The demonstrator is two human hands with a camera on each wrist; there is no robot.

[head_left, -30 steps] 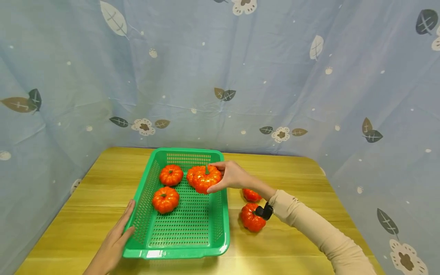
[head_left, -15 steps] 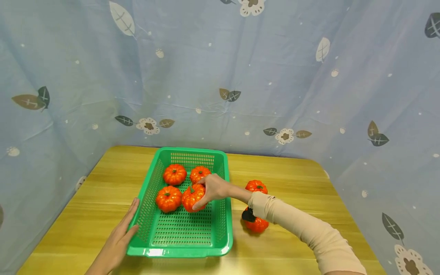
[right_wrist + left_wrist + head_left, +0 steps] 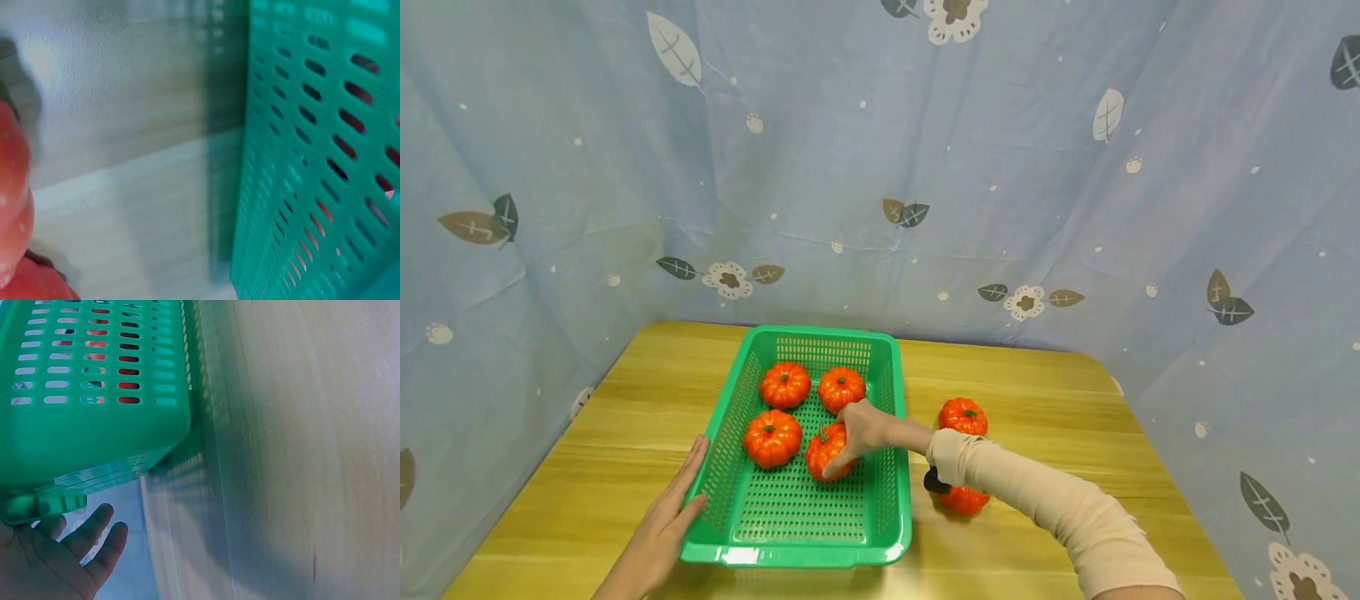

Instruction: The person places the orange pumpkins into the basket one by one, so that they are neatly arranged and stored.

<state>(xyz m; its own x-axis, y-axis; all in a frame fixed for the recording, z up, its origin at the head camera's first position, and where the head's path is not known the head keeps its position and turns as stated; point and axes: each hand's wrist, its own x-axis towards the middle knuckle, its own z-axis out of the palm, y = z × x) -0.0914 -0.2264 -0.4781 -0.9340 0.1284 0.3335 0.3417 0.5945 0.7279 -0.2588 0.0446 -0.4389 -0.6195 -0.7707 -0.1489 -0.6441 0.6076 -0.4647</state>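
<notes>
A green plastic basket [image 3: 797, 557] with slotted walls stands on the table. Inside it my right hand [image 3: 861, 433] grips a small orange pumpkin [image 3: 824, 450], thumb on the near side, low over the basket floor. Three more pumpkins sit in the basket: one at the back left [image 3: 785, 385], one at the back right [image 3: 842, 388] and one at the middle left [image 3: 772, 438]. My left hand [image 3: 658, 525] rests along the basket's left rim; in the left wrist view its fingers [image 3: 94, 531] stretch out beside the rim, not curled round it. The right wrist view shows no right hand.
On the wooden table [image 3: 1037, 392], right of the basket, lie two pumpkins, one farther back [image 3: 962, 416] and a nearer one [image 3: 964, 500] partly hidden by the right wrist's black camera [image 3: 934, 481]. A blue patterned curtain [image 3: 820, 150] hangs behind the table.
My right hand has brought its pumpkin down and nearer, from over the back right pumpkin to the place in front of it. The left hand has stayed at the rim. The head view has shifted slightly.
</notes>
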